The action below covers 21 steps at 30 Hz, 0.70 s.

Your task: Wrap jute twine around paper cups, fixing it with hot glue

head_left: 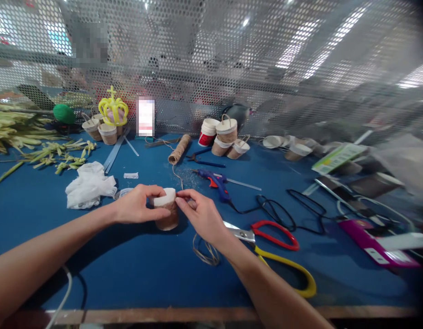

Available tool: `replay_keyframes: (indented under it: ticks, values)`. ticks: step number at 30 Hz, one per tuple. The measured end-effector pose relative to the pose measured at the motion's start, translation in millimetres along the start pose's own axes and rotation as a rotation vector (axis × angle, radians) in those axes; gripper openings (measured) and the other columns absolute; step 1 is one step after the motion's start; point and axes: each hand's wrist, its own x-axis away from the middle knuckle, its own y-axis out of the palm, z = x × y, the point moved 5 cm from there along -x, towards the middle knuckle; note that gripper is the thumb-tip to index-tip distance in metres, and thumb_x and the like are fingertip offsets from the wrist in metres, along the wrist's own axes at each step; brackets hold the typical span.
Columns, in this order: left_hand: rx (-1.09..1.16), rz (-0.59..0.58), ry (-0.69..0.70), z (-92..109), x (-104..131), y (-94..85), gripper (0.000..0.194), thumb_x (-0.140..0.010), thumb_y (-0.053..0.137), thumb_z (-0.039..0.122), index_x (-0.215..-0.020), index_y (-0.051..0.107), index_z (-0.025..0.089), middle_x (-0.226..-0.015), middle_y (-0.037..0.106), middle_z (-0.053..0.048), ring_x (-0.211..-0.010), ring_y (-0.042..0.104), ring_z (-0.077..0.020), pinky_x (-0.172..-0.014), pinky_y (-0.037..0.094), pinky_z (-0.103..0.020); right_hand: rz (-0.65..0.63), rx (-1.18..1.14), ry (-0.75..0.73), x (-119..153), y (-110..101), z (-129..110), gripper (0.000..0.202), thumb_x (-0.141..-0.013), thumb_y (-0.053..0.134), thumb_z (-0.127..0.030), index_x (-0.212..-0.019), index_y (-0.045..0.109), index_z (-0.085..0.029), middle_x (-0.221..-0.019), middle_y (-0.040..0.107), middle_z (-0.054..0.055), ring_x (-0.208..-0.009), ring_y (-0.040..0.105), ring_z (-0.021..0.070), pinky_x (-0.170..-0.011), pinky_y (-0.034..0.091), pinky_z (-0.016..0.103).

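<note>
I held a round brown-and-white cup in the curled left hand, right hand nearly pinched at its rim, grip unreadable; apparent rim work next needed steadiness

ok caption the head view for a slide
Left hand holds a round brown cup with white lining; right hand at its edge.

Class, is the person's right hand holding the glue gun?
No, the glue gun lies on the table while the right hand is at the cup.
</note>
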Motion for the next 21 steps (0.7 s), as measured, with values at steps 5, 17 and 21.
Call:
replay_keyframes:
  ticks: [5,17,21]
  values:
    - [-0.005,0.002,-0.048,3,1,3.3,0.018,-0.072,0.054,0.027,-0.079,0.058,0.011,-0.068,0.054,0.001,-0.064,0.047,-0.0113,-0.061,0.039,-0.022,0.034,0.083,-0.062,3,-2,-4,0.014,-0.08,0.052,-0.029,-0.084,0.058,-0.017,-0.074,0.061,0.003,-0.065,0.056,0.0133,-0.059,0.045,0.026]
    - [0.002,0.018,-0.007,3,1,4.4,0.017,-0.074,0.055,0.026,-0.08,0.059,0.011,-0.07,0.056,0.0,-0.063,0.048,-0.0107,-0.058,0.038,-0.02,-0.013,0.182,-0.195,12,-12,-21,0.008,-0.079,0.052,-0.021,-0.073,0.057,-0.019,-0.069,0.048,0.0,-0.061,0.049,0.0104,-0.056,0.043,0.022]
    - [-0.073,0.026,0.053,7,1,4.4,0.012,-0.073,0.055,0.022,-0.073,0.058,0.011,-0.069,0.056,-0.001,-0.065,0.049,-0.012,-0.059,0.038,-0.021,0.02,0.172,-0.216,11,-14,-22,0.007,-0.079,0.051,-0.02,-0.073,0.056,-0.019,-0.07,0.049,0.0,-0.062,0.049,0.0102,-0.056,0.042,0.022]
